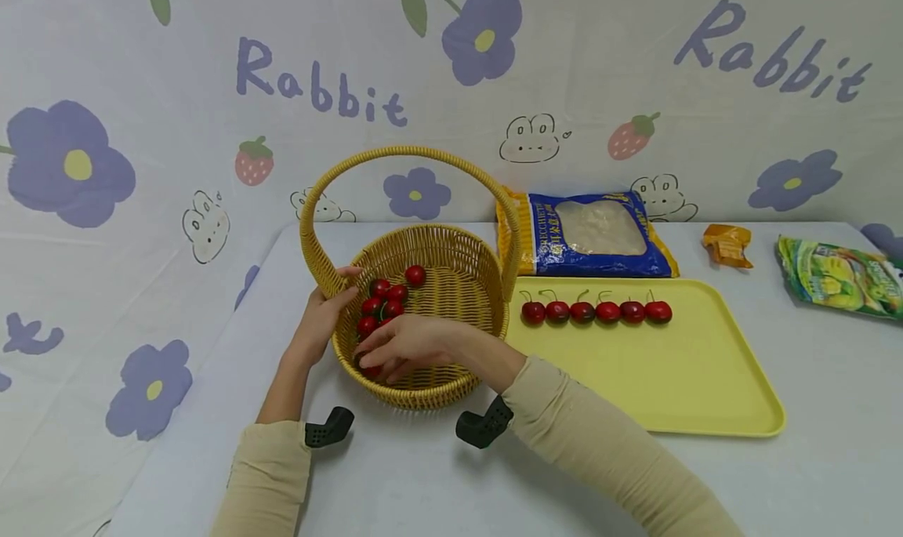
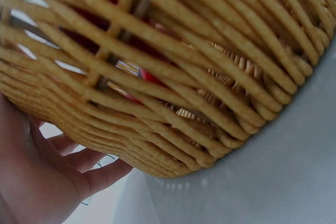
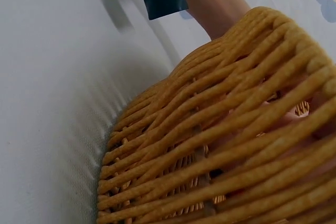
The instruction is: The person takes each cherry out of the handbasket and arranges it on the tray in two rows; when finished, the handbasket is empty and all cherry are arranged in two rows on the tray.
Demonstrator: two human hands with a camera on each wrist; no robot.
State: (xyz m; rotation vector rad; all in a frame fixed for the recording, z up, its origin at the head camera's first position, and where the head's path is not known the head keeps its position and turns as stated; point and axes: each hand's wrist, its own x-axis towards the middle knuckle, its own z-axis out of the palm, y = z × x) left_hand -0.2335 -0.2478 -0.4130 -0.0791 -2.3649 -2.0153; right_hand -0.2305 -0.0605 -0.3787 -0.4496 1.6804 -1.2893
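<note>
Fingers (image 1: 349,272) of the left hand (image 1: 317,321) bend over the basket's left rim beside the foot of its handle, the thumb lying just nearer, so that this hand grips the basket (image 1: 455,286). In the left wrist view its fingers spread loosely along the outside of the weave. The right hand (image 1: 416,342) reaches over the near-right part of the basket, its fingers bent down at a dark red cherry (image 1: 371,371) by the basket's near-left wall; the fingertips touch it, but whether they pinch it I cannot tell.

The basket is round, of glossy golden-yellow wicker, with open gaps between its rods and a tall, tightly wrapped arched handle. More loose cherries (image 1: 393,309), smooth and shiny, cluster inside its left half. Right of the basket, a flat, matte yellow tray (image 1: 705,380) with rounded corners bears six cherries (image 1: 607,312) in a straight row, their thin stems pointing away. Behind the basket's right side lies a blue and yellow plastic bag (image 1: 600,227) with a clear window; farther right of the basket are a crinkled orange packet (image 1: 728,245) and a glossy green pouch (image 1: 839,277).
</note>
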